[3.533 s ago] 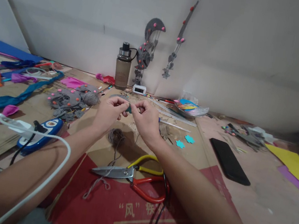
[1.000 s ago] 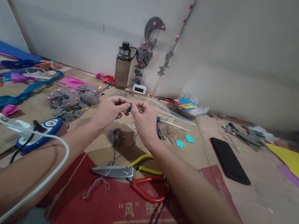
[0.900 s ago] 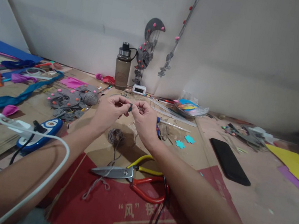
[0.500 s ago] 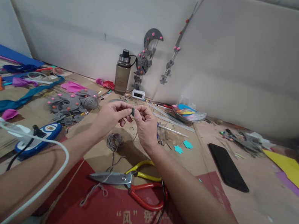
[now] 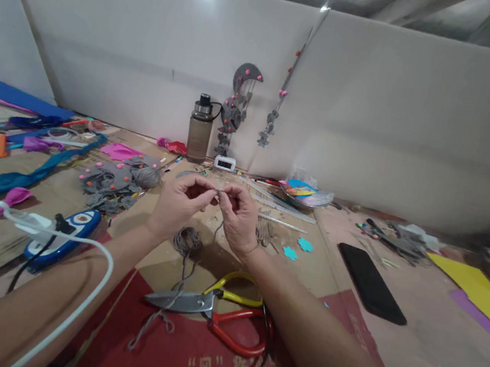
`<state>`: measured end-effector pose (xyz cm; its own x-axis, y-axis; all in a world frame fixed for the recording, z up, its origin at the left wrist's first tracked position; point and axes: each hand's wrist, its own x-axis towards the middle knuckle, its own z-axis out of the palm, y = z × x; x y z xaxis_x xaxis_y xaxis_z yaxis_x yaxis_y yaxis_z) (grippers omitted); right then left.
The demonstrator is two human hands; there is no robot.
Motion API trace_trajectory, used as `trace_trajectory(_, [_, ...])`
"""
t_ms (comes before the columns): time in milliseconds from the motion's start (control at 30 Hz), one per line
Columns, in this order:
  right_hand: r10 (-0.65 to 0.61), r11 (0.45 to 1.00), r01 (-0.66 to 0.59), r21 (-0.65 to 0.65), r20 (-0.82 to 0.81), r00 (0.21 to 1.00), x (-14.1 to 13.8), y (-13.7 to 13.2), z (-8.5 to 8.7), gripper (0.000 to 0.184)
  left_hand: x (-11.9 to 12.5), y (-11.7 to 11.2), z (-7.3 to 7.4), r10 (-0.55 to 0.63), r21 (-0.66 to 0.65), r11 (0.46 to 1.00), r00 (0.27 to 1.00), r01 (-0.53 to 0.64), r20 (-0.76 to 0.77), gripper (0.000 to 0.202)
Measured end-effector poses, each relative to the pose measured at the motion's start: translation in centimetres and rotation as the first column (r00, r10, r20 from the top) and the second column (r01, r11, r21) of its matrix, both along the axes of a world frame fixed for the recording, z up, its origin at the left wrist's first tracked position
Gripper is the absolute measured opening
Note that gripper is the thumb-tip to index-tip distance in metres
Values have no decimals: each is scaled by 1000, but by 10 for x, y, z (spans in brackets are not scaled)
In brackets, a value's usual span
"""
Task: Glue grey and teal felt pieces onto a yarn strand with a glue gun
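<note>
My left hand point(image 5: 183, 201) and my right hand point(image 5: 237, 216) meet above the cardboard, fingertips pinched together. Between them is something tiny, mostly covered by the fingers. A thin grey strand of yarn hangs below my right hand's fingers. Just under the hands lies a small coil of grey yarn point(image 5: 187, 241), its tail trailing over the blade of the scissors point(image 5: 199, 303). These scissors have one yellow and one red handle and lie between my forearms. Two turquoise flower cut-outs point(image 5: 305, 244) are to the right of my right hand.
A water bottle point(image 5: 199, 132) and a small white digital clock point(image 5: 224, 163) stand by the white wall panel. Grey felt pieces with pink dots point(image 5: 107, 179) lie left. A black phone point(image 5: 372, 283) rests right. A white cable point(image 5: 105, 260) arches over my left forearm from a blue power strip point(image 5: 61, 240).
The view has tilted up, showing more ceiling and a lamp. My hands stay pinched together; the small dark green bit seen between the fingertips earlier is now barely visible.
</note>
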<state>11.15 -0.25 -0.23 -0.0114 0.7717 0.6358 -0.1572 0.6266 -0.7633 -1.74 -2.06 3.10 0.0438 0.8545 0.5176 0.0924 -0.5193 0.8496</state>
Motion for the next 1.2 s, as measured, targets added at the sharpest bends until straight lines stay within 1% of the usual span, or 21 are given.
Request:
trace_trajectory(133, [-19,999,18,30,34,999,0,2,-3,12,-1,1,-1,15,19,1000,1000,-15,-14,9])
trace_trajectory(367, [16,1000,-17,2,24,1000,-1,0,-1,12,-1,2,-2,13,4,1000,1000,-13,0,8])
trace_trajectory(433, [25,999,-24,-37,23,999,-1,1,0,14,-1,3,-3,-5,-44,999,1000,6,18,12])
trace_trajectory(533, [22,993,-18,-119,27,999,-1,3,0,17,-1,7,-4,-26,-157,987,998,35,59,19])
trace_trajectory(633, [26,988,-25,-155,7,1000,-1,5,0,16,-1,11,-6,-37,-222,974,997,51,67,23])
trace_trajectory(700, [17,989,-17,-144,-1,1000,-2,5,0,15,-2,12,-7,-39,-240,969,996,56,76,24])
trace_trajectory(867, [4,997,-3,-79,14,1000,-1,3,1,23,-2,14,-9,-54,-308,946,986,101,157,23])
trace_trajectory(967, [3,998,-1,-64,41,999,-1,4,-1,19,-2,12,-8,-68,-333,934,981,127,184,22])
trace_trajectory(1100, [0,999,2,-32,57,998,0,5,-5,12,-1,11,-7,-87,-326,934,978,147,190,21])
trace_trajectory(1200, [-2,1000,3,-17,57,998,0,7,-7,12,0,12,-8,-91,-325,933,976,154,199,21])
